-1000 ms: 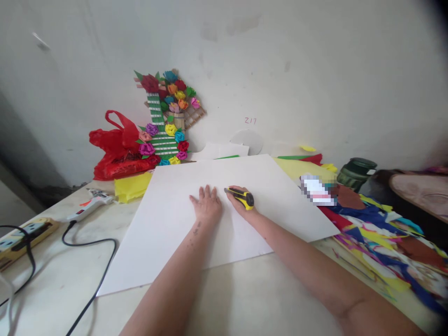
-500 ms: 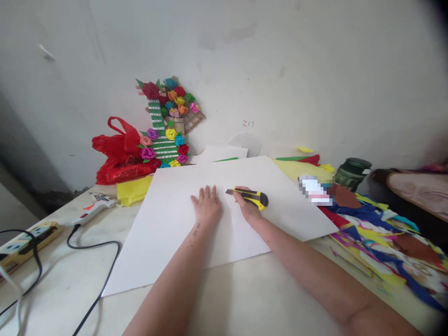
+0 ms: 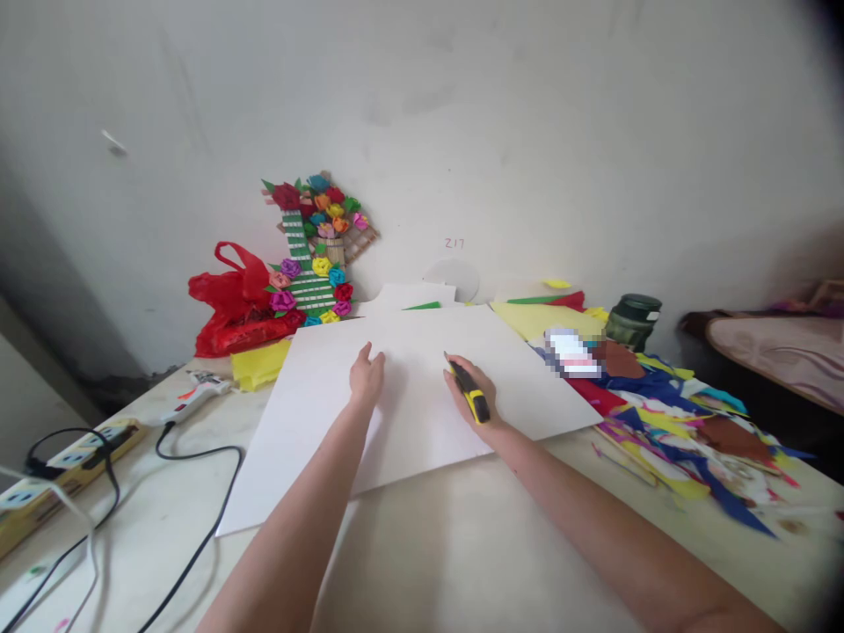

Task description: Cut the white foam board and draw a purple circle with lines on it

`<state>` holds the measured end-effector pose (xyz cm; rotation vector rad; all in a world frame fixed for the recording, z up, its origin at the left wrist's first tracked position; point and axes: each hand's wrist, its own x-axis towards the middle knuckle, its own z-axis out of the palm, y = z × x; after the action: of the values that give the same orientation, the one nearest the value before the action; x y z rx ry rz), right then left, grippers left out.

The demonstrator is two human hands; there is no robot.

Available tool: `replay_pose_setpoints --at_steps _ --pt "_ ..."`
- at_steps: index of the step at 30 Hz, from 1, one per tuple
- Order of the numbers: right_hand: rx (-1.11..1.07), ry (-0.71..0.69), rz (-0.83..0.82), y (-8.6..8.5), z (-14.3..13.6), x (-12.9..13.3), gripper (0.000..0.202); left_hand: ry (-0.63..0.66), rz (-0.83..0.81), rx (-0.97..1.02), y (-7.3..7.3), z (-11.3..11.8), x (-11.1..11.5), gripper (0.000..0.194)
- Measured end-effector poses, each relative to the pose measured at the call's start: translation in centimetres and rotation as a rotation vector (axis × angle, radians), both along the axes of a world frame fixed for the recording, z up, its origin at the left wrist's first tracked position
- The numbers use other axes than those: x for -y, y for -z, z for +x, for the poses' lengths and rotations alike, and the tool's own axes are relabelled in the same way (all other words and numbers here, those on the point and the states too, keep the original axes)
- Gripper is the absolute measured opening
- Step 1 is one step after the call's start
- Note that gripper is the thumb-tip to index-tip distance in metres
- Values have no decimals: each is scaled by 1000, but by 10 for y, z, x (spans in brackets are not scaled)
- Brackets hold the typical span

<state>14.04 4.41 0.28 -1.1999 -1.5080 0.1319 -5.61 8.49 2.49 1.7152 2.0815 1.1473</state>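
Observation:
A large white board lies flat in front of me. My left hand is over its left middle part, turned on its side, with the fingers apart and nothing in them. Whether it touches the board I cannot tell. My right hand grips a yellow and black utility knife over the right part of the board. The knife's tip points away from me, toward the wall.
At the back left stand a paper-flower decoration and a red plastic bag. A power strip, cables and a glue gun lie left. Coloured scraps, a pixelated object and a dark green jar are right.
My left hand has gone from lying flat with spread fingers to turned on its side, further left. My right hand has rotated, swinging the knife tip from leftward to pointing away from me.

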Motion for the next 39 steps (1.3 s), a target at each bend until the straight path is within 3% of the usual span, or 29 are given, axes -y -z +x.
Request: replay_pose_setpoints --at_steps 3,4,6,10,12,15,20,26,28,31,35,39 --pt "161 70 56 1 2 11 29 69 -47 151 -2 11 22 51" --pt "187 87 73 2 4 14 30 104 -76 122 -4 16 31 56" --pt "213 116 90 5 6 18 31 236 -156 -58 -7 26 53 73" --pt "173 132 88 12 14 20 33 710 -261 -628 -9 40 93 112" --pt "136 144 88 13 17 18 34 786 -259 -773 -5 45 108 111" --pt "100 164 93 14 20 15 35 739 -149 -866 5 52 121 83" --pt "110 131 135 10 20 14 34 682 83 -969 19 63 124 57" --pt "277 76 277 -2 23 27 34 482 136 -918 20 59 102 48" --pt "411 49 356 -5 23 34 30 389 153 -885 10 57 94 48" --pt "650 -12 492 -3 21 43 23 354 183 -849 -14 54 85 44" --pt "891 -172 623 6 13 51 23 387 153 -857 -61 48 77 42" --pt "922 -299 714 11 9 47 28 338 185 -856 -105 35 73 40"
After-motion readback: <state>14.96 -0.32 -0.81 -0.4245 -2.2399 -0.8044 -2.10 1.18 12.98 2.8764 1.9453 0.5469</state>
